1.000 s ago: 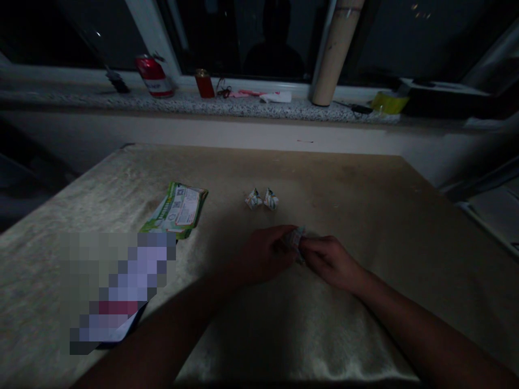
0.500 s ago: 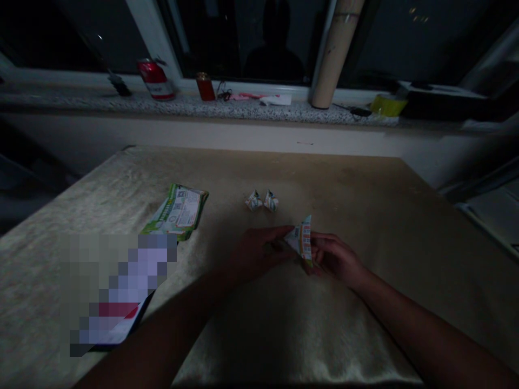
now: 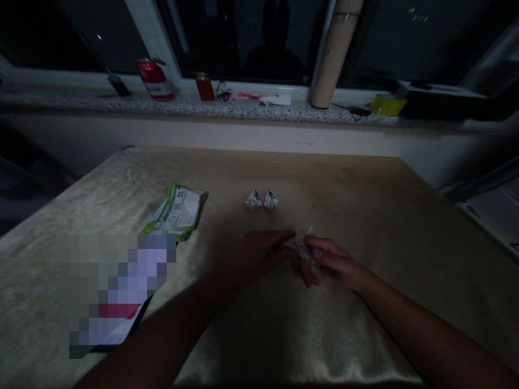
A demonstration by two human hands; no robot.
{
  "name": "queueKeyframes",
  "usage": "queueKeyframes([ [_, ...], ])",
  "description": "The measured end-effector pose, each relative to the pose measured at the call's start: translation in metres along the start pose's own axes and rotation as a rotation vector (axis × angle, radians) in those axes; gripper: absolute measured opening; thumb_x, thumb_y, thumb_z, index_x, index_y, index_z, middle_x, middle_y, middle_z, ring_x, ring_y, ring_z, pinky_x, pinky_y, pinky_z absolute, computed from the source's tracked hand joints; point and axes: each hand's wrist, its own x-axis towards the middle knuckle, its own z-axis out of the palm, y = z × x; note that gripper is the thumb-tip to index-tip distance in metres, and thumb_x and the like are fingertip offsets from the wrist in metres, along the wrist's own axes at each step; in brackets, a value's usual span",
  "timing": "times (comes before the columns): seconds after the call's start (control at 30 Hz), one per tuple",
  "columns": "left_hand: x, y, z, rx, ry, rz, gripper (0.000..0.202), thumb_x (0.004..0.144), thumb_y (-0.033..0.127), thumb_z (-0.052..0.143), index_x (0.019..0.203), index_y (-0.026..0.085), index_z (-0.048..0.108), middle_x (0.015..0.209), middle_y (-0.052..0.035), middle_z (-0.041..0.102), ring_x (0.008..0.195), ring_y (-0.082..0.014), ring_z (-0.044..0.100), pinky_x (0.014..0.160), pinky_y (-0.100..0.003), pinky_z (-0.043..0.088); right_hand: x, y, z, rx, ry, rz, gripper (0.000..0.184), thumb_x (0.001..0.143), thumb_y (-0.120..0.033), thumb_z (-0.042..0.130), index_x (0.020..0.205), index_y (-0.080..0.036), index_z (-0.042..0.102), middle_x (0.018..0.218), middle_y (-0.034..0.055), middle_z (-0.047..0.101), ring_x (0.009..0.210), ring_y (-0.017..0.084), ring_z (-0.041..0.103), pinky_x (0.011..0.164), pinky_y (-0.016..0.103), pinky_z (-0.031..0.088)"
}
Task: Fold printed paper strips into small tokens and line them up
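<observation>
Between my two hands is a folded printed wrapper [image 3: 300,243], white with coloured print and a pointed upper corner. My left hand [image 3: 259,254] pinches its left side between thumb and fingers. My right hand [image 3: 338,262] grips the right side, with fingers across the print and some fingers curled below. Both hands are just above the tabletop, and the wrapper's lower part is partly covered by fingers. Beyond them stand two small folded pieces, the left one [image 3: 253,201] and the right one [image 3: 271,201], both pointed and printed much like the wrapper.
A green and white packet [image 3: 184,210] lies on the cloth-covered table [image 3: 357,189] at the left. Nearer me is a flat device [image 3: 130,324], mostly pixelated. On the windowsill [image 3: 182,105] are a red can [image 3: 154,79], an orange-red jar [image 3: 205,87], a bamboo tube [image 3: 334,54] and yellow tape [image 3: 388,105].
The wrapper has tilted and sits slightly lower, its printed right face now creased and partly under my right fingers. My right hand has shifted left over it. My left hand stays nearly in place.
</observation>
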Motion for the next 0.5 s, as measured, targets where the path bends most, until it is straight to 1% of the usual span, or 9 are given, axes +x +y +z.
queueKeyframes([
  [0.1, 0.0007, 0.0041, -0.0011, -0.008, -0.028, -0.010, 0.037, 0.088, 0.042, 0.068, 0.120, 0.023, 0.070, 0.109, -0.0034, 0.077, 0.093, -0.0211, 0.072, 0.083, -0.029, 0.053, -0.0005, -0.0005, -0.0009, 0.014, -0.024, 0.015, 0.036, 0.097, -0.045, 0.056, 0.108, -0.011, 0.062, 0.066, 0.0036, 0.068, 0.049, 0.012, 0.056, 0.048, 0.022, 0.044],
  [0.23, 0.0005, 0.0093, -0.0035, 0.020, -0.045, -0.017, 0.042, 0.087, 0.041, 0.069, 0.123, 0.021, 0.068, 0.113, -0.0049, 0.076, 0.097, -0.0207, 0.071, 0.088, -0.030, 0.052, -0.0032, 0.0000, -0.0021, 0.008, -0.026, 0.012, 0.036, 0.098, -0.044, 0.054, 0.113, -0.012, 0.062, 0.061, 0.0015, 0.065, 0.049, 0.013, 0.057, 0.052, 0.024, 0.044],
  [0.37, -0.0005, 0.0100, -0.0040, -0.003, -0.044, -0.001, 0.044, 0.087, 0.041, 0.070, 0.125, 0.019, 0.067, 0.114, -0.0064, 0.075, 0.099, -0.0209, 0.071, 0.087, -0.030, 0.053, -0.0054, 0.0011, -0.0041, 0.011, -0.027, 0.032, 0.041, 0.097, -0.047, 0.053, 0.116, -0.011, 0.061, 0.060, 0.0010, 0.065, 0.047, 0.013, 0.057, 0.055, 0.026, 0.043],
  [0.43, -0.0012, 0.0090, -0.0033, -0.024, -0.045, 0.019, 0.048, 0.085, 0.044, 0.071, 0.126, 0.020, 0.066, 0.113, -0.0061, 0.075, 0.096, -0.0205, 0.071, 0.086, -0.030, 0.054, -0.0058, 0.0013, -0.0050, 0.012, -0.014, 0.044, 0.042, 0.097, -0.049, 0.053, 0.113, -0.011, 0.061, 0.059, 0.0016, 0.065, 0.046, 0.014, 0.057, 0.054, 0.025, 0.043],
  [0.5, -0.0021, 0.0078, -0.0023, -0.037, -0.043, 0.029, 0.055, 0.081, 0.046, 0.075, 0.128, 0.020, 0.064, 0.112, -0.0055, 0.076, 0.093, -0.0200, 0.072, 0.084, -0.029, 0.054, -0.0057, 0.0009, -0.0055, 0.004, -0.002, 0.044, 0.042, 0.097, -0.051, 0.053, 0.106, -0.011, 0.062, 0.058, 0.0020, 0.065, 0.047, 0.013, 0.057, 0.055, 0.025, 0.043],
])
